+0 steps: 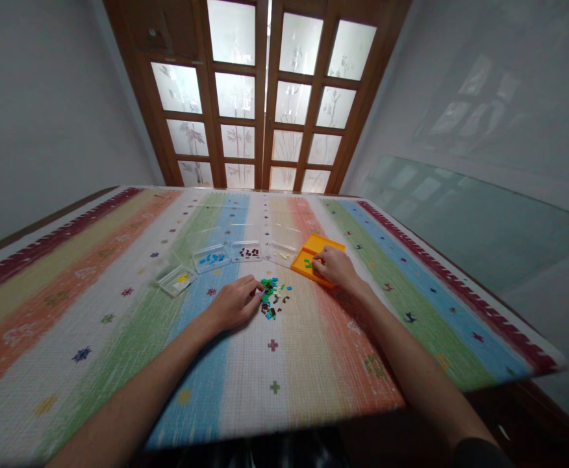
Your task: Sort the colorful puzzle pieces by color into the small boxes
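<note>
A wide table stands before a wooden door with frosted glass panes, between grey walls. A cloth with long stripes in many colours covers the table.

The left hand lies low on the cloth, palm down, with the forearm stretched forward from the lower left. Its fingers are bent and its fingertips reach the left edge of the pile of small pieces, which is on the cloth near the middle of the table. The pieces are green, blue, dark red and pale. Whether this hand pinches a piece I cannot tell.

The right hand is further forward, with its arm coming from the lower right. It rests with curled fingers on the near part of the orange tray, just to the right of the pile. A few green pieces lie in the tray, beside the fingertips. The fingers are drawn together, but if they hold something is not visible.

To the left of the tray there is a row of clear boxes. From the left they contain yellow, blue, dark and pale pieces.
</note>
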The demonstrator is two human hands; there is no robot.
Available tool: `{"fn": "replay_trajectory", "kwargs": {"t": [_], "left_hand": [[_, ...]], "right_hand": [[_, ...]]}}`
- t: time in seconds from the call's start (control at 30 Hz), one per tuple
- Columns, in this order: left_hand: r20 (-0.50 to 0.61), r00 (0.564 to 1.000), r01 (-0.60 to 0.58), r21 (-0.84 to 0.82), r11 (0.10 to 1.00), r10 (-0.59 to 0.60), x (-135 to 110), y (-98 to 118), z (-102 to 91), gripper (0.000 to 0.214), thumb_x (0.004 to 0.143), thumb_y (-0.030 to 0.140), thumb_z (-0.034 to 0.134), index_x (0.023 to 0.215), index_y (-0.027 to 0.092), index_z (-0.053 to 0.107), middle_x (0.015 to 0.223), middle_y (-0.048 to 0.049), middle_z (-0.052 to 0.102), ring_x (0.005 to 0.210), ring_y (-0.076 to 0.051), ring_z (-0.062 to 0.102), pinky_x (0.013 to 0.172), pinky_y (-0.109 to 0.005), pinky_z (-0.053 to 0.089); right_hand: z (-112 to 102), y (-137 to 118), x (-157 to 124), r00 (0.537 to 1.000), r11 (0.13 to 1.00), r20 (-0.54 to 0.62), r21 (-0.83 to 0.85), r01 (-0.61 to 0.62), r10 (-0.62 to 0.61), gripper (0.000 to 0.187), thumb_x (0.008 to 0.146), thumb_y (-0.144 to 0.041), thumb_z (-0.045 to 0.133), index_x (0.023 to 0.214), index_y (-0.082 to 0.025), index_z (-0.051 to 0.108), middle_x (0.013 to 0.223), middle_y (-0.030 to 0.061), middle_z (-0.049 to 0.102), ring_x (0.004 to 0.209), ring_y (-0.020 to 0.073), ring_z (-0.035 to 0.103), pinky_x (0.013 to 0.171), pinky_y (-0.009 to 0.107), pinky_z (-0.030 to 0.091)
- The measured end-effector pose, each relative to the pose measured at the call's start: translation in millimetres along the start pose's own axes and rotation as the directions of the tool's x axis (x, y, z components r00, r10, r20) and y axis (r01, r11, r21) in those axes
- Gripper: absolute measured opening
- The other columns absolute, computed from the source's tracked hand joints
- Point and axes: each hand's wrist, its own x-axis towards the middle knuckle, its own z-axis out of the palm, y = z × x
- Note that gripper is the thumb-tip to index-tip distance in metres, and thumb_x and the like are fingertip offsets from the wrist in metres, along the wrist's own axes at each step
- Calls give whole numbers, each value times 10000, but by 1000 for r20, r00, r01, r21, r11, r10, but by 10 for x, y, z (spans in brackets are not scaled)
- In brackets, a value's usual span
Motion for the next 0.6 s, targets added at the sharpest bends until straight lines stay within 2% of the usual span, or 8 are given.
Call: {"fn": "replay_trajectory", "kwargs": {"t": [0.1, 0.2, 0.27, 0.4, 0.6], "left_hand": [[20, 1000, 2, 6, 1000, -2, -3, -9, -9, 179, 959, 236, 474, 984, 184, 643, 850, -44, 623, 746, -177, 590, 736, -315, 468], [41, 999, 1, 10, 1000, -2, -9, -10, -14, 127, 913, 219, 516, 947, 189, 635, 817, -31, 610, 728, -177, 580, 723, -315, 456], [56, 998, -4, 21, 1000, 3, -13, -10, -13, 101, 891, 221, 537, 919, 190, 629, 810, -30, 605, 727, -181, 576, 717, -317, 449], [70, 997, -14, 43, 999, 11, -16, -12, -7, 96, 890, 236, 542, 906, 187, 624, 800, -31, 596, 723, -185, 567, 701, -316, 439], [65, 998, -17, 30, 999, 15, -13, -15, -7, 107, 897, 230, 539, 925, 189, 634, 785, -22, 585, 706, -175, 561, 693, -306, 436]], "right_hand": [[-64, -68, -54, 998, 990, -13, 126, 68, -67, 216, 893, -190, 600, 958, -168, 805, 891, 96, 670, 763, 197, 598, 663, 285, 397], [-90, -232, -150, 970, 922, 2, 313, 230, -242, 168, 886, -200, 634, 947, -172, 789, 863, 66, 659, 758, 178, 587, 702, 284, 414], [-88, -359, -215, 946, 880, 34, 378, 287, -323, 151, 878, -202, 656, 956, -177, 781, 857, 56, 651, 760, 172, 581, 711, 286, 420], [-70, -541, -293, 927, 861, 85, 410, 302, -366, 176, 892, -182, 638, 996, -185, 779, 871, 59, 644, 761, 172, 581, 700, 290, 425], [6, -626, -313, 917, 860, 98, 395, 322, -387, 153, 897, -180, 655, 1000, -186, 767, 951, 62, 649, 797, 167, 594, 723, 280, 427]]}}
